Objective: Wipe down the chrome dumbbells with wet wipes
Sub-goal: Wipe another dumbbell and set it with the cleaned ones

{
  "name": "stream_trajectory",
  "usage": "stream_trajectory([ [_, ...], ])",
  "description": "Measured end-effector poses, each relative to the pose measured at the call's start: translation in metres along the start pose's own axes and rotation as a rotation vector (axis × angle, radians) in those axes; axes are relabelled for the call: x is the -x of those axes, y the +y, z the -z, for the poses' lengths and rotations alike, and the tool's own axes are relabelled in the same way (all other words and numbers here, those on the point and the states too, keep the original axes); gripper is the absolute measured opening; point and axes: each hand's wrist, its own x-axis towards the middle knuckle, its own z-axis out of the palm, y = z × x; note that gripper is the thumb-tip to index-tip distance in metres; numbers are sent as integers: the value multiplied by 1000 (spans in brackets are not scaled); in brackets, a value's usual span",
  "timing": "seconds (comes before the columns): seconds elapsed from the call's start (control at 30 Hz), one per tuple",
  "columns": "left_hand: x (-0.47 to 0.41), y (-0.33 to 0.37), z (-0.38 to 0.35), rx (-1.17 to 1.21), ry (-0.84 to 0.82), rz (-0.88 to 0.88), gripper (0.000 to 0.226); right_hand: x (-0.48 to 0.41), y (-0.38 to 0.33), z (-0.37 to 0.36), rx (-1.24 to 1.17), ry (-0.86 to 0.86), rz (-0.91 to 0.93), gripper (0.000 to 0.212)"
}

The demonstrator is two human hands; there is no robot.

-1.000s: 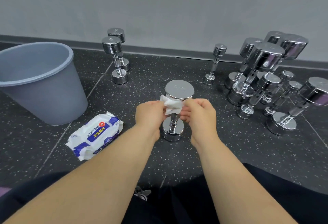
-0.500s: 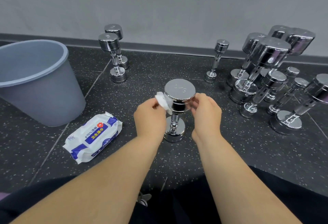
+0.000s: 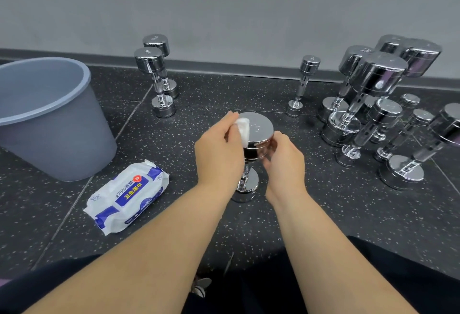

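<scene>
A chrome dumbbell (image 3: pixel 258 129) stands upright on the dark speckled floor in front of me. My left hand (image 3: pixel 217 156) pinches a folded white wet wipe (image 3: pixel 243 128) against the left edge of the dumbbell's top head. My right hand (image 3: pixel 283 161) curls round the right side of that same head. The handle and the lower head show between my two wrists. A white and blue pack of wet wipes (image 3: pixel 128 196) lies on the floor to the left.
A grey plastic bin (image 3: pixel 49 117) stands at the far left. Two upright dumbbells (image 3: pixel 156 79) stand near the wall. A small dumbbell (image 3: pixel 302 84) stands at the back middle. Several chrome dumbbells (image 3: pixel 378 104) crowd the right side. My dark trouser legs fill the bottom.
My left hand has carried the wipe from under the front of the top head up to its left rim. My right hand has shifted to the head's right side.
</scene>
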Motion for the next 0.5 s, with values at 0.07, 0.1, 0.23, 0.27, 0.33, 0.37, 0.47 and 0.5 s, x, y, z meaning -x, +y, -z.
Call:
stream_trajectory([
  [0.07,-5,-9,-2,15,-21,54,30,0,0,0,-3,-10,8,33],
  [0.1,-7,-15,-2,20,-28,114,29,0,0,0,1,-18,11,35],
  [0.23,-16,-11,2,157,-129,191,23,-2,1,0,20,-23,3,36],
  [0.27,-21,-7,2,183,-160,173,19,-3,1,0,29,-17,3,34],
  [0.33,-31,-3,1,148,-222,190,21,-4,2,0,31,-5,3,30],
  [0.37,-36,-7,1,110,-241,222,17,-5,3,0,27,-2,5,30],
  [0.47,-46,-16,5,65,-259,275,28,-5,2,0,40,1,2,31],
  [0.5,-49,-15,6,91,-267,271,29,-6,2,1,40,-4,-6,31],
])
